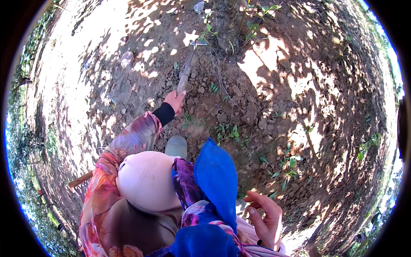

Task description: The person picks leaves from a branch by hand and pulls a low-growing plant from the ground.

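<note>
My left hand (174,102) is wrapped round the pale wooden handle of a hoe (184,79). The handle points away from me, and its narrow metal head (198,43) touches the soil near a plant's base. Behind my left sleeve a wooden shaft end (81,180) juts out; my arm hides whether it belongs to the same handle. Low on the right, my right hand (266,217) hovers over the ground beside my body. Its fingers are curled but apart from the thumb, with nothing seen between them.
Brown, clod-strewn soil (233,103) lies in dappled shade. Small green weeds grow near my boot (176,146) and at the right (289,167). Leafy stems (246,32) stand past the hoe head. A clear plastic scrap (127,58) lies left. Blue cloth (216,175) hangs before me.
</note>
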